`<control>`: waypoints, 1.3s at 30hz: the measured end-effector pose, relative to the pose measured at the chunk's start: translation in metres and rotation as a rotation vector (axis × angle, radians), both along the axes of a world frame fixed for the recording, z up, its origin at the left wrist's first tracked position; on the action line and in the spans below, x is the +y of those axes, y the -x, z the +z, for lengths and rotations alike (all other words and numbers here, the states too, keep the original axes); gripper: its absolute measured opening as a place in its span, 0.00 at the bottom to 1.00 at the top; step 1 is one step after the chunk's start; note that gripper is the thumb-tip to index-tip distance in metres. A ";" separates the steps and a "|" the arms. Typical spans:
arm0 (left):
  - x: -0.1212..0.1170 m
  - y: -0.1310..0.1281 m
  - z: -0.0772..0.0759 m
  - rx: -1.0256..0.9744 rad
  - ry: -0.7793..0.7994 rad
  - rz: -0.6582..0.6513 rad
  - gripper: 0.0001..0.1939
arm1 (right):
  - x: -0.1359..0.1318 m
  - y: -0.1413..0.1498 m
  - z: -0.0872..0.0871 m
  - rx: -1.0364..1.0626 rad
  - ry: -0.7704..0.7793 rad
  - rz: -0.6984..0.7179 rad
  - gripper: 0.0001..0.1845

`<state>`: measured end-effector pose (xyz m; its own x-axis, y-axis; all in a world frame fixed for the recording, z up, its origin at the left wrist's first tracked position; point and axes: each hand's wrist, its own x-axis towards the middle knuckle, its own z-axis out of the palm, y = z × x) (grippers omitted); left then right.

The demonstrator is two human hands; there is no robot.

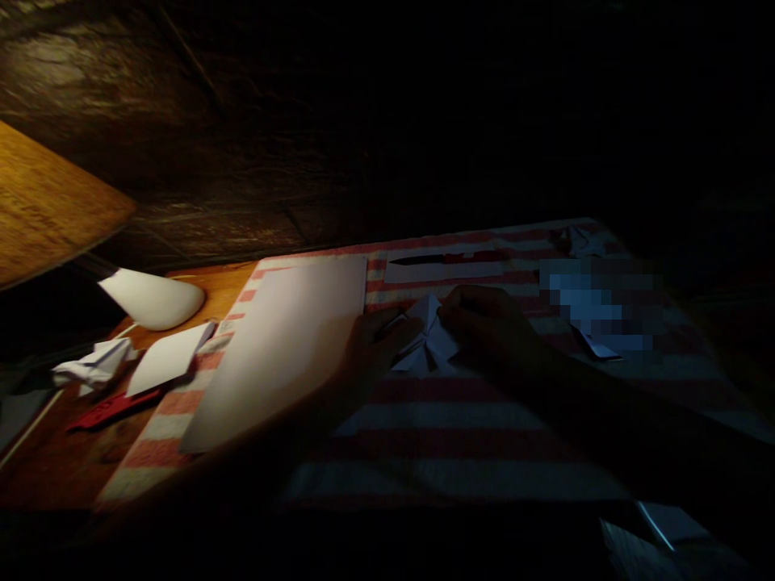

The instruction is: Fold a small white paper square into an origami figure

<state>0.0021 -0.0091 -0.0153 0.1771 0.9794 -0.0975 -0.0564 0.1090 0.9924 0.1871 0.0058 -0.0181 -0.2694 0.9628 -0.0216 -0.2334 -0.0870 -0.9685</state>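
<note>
A small piece of folded white paper (429, 332), with several creases and pointed flaps, is held between both hands over a red-and-white striped cloth. At its left side, my left hand (383, 337) is closed with the thumb lying on the paper. The fingers of my right hand (484, 319) pinch its upper right edge. Deep shadow hides most of both hands. Just left of my left hand lies a large white sheet (284, 339). Beyond the hands, a knife (441, 258) with a dark blade and red handle rests on a white paper strip (412, 273).
A white lamp (154, 300) stands on the wooden table at left. Near it are crumpled folded paper (100, 363), a curved white paper piece (169, 359) and a red object (112, 410). Another folded paper (578, 240) sits at the back right, behind a blurred, lit patch. A dark wall rises behind.
</note>
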 end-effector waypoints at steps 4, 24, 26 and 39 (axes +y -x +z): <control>0.003 0.003 -0.001 0.067 -0.057 -0.017 0.17 | 0.002 -0.001 -0.002 -0.014 -0.011 -0.041 0.08; 0.002 0.003 -0.004 0.017 -0.217 -0.103 0.12 | 0.004 -0.005 -0.001 -0.182 0.045 0.182 0.13; 0.001 0.003 0.000 0.011 -0.237 -0.095 0.14 | 0.005 -0.006 -0.003 -0.204 0.072 0.188 0.13; 0.004 0.007 0.003 0.159 -0.433 -0.112 0.05 | 0.004 -0.010 0.000 -0.225 0.016 0.357 0.10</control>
<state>-0.0045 -0.0051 -0.0122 0.3003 0.9114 0.2813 0.0886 -0.3203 0.9432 0.1968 0.0101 -0.0176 -0.5727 0.8090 -0.1321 0.0313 -0.1395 -0.9897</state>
